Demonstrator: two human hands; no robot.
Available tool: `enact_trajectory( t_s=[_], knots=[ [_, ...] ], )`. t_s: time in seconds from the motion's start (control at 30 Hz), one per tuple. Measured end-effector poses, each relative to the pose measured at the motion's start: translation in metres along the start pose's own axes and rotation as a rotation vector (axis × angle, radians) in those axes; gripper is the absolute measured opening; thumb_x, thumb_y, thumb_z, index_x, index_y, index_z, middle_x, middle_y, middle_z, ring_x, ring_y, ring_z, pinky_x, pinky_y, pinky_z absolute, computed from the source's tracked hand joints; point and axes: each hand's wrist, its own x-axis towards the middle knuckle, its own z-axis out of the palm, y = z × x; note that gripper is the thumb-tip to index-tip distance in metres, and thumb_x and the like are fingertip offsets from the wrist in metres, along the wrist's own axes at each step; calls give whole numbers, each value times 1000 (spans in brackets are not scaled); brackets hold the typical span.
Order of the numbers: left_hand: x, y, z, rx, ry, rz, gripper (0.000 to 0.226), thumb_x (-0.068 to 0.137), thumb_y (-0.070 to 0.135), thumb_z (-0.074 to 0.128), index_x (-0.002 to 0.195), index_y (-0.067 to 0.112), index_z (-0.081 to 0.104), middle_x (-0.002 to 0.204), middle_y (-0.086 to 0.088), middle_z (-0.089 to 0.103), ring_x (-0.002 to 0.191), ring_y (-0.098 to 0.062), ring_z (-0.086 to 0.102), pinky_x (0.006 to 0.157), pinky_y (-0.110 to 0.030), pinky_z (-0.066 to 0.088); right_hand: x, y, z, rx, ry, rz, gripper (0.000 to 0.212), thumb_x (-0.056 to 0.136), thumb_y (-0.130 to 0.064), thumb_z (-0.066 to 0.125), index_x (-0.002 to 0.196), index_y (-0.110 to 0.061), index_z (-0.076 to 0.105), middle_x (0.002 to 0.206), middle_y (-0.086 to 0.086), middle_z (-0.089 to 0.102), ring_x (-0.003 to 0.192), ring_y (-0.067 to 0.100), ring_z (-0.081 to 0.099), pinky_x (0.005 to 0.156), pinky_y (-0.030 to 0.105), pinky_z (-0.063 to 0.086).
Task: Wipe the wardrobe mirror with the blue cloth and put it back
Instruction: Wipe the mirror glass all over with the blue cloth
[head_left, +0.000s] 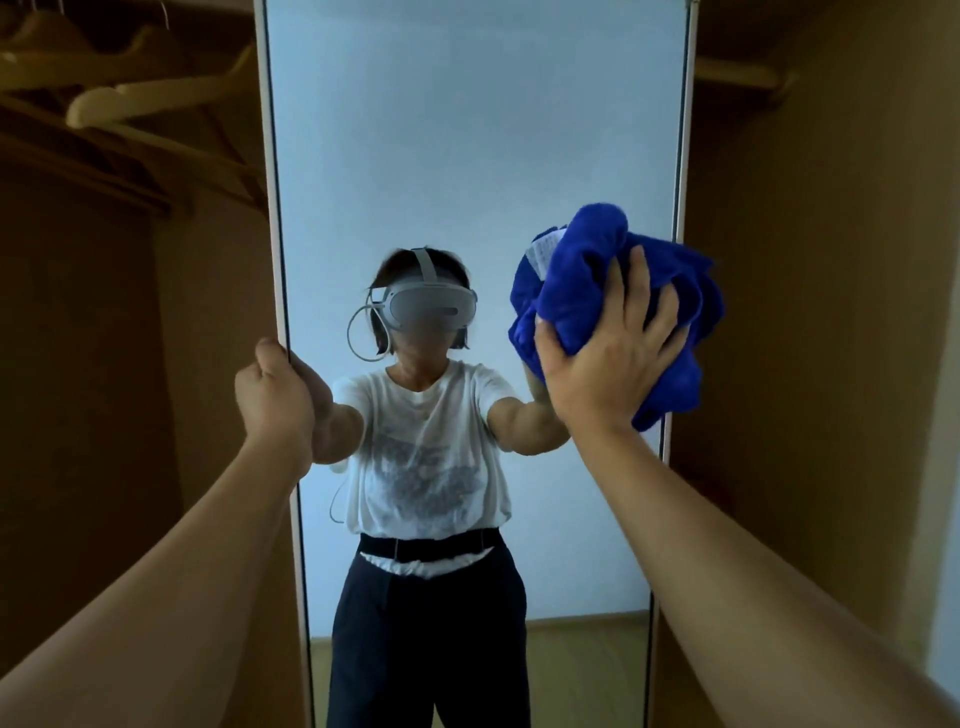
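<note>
A tall, narrow wardrobe mirror (467, 156) in a pale frame fills the middle of the head view. My right hand (608, 353) presses a bunched blue cloth (587, 249) against the glass near the mirror's right edge, at mid height, with the fingers spread over the cloth. A white label shows on the cloth's upper left. My left hand (275, 389) grips the mirror's left frame edge, fingers curled round it. The glass reflects a person in a headset, white T-shirt and dark trousers.
Wooden wardrobe panels (810, 312) stand on both sides of the mirror. Several wooden hangers (130, 98) hang on a rail at the upper left. Another rail shows at the upper right. A wooden floor appears in the reflection at the bottom.
</note>
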Motion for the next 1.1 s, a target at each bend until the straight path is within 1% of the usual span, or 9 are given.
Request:
enact_trajectory(
  t_s=[0.2, 0.33, 0.4, 0.53, 0.73, 0.87, 1.0, 1.07, 1.1],
  knots=[
    [-4, 1, -3, -11, 4, 74, 37, 95, 34, 28, 62, 21, 37, 62, 0, 46, 55, -11, 44, 55, -26, 36, -105, -14, -2, 13, -140, -273, 83, 71, -66, 51, 140, -20, 39, 148, 4, 42, 130, 38, 33, 103, 63, 26],
    [5, -5, -9, 18, -99, 45, 52, 94, 42, 26, 58, 9, 44, 48, -8, 49, 37, -19, 45, 41, -23, 39, -135, -20, -5, 43, -196, -430, 84, 67, -66, 57, 138, -23, 42, 146, 3, 44, 130, 36, 33, 101, 63, 27],
    [5, -14, -16, 69, -146, -22, 53, 94, 49, 28, 66, 10, 50, 57, -8, 53, 48, -21, 52, 49, -27, 45, -122, -29, -8, 69, -197, -431, 82, 67, -64, 56, 136, -22, 50, 145, 4, 46, 129, 37, 33, 99, 64, 28],
    [4, -31, -32, 55, -259, -212, 67, 90, 61, 33, 114, 3, 54, 97, -14, 61, 97, -32, 60, 91, -48, 48, -77, -62, -9, 107, -214, -407, 80, 66, -59, 59, 135, -19, 53, 146, 4, 44, 130, 37, 31, 99, 67, 28],
    [-7, -37, -51, 80, -511, -302, 87, 84, 74, 26, 139, 8, 41, 139, -13, 47, 124, -26, 48, 104, -38, 36, -45, -107, -3, 80, -198, -307, 80, 72, -58, 64, 140, -20, 45, 150, 4, 38, 133, 42, 33, 103, 67, 24],
    [-13, -42, -57, 50, -652, -273, 81, 84, 74, 19, 136, 18, 45, 142, -7, 45, 125, -16, 47, 103, -30, 32, -55, -114, -2, 49, -200, -318, 80, 74, -59, 61, 142, -21, 43, 151, 5, 36, 134, 41, 32, 104, 66, 22],
    [-15, -37, -57, -84, -699, -256, 63, 94, 60, 23, 141, 20, 40, 143, -8, 44, 128, -18, 45, 109, -37, 32, -90, -103, 1, 57, -223, -500, 82, 71, -59, 56, 143, -22, 42, 152, 5, 35, 134, 38, 26, 102, 66, 22],
    [-49, -45, -39, 16, -501, -88, 48, 98, 42, 31, 139, 20, 41, 146, -8, 40, 120, -16, 52, 91, -25, 42, -120, -96, 2, 48, -236, -591, 83, 71, -62, 55, 143, -22, 43, 151, 5, 36, 133, 38, 26, 102, 66, 22],
    [-59, -39, -42, -23, -495, -140, 43, 98, 34, 32, 137, 21, 43, 147, -8, 39, 111, -13, 58, 82, -20, 42, -136, -93, 2, 35, -243, -629, 84, 70, -63, 57, 142, -22, 44, 151, 5, 37, 133, 38, 26, 103, 66, 23]
  ],
)
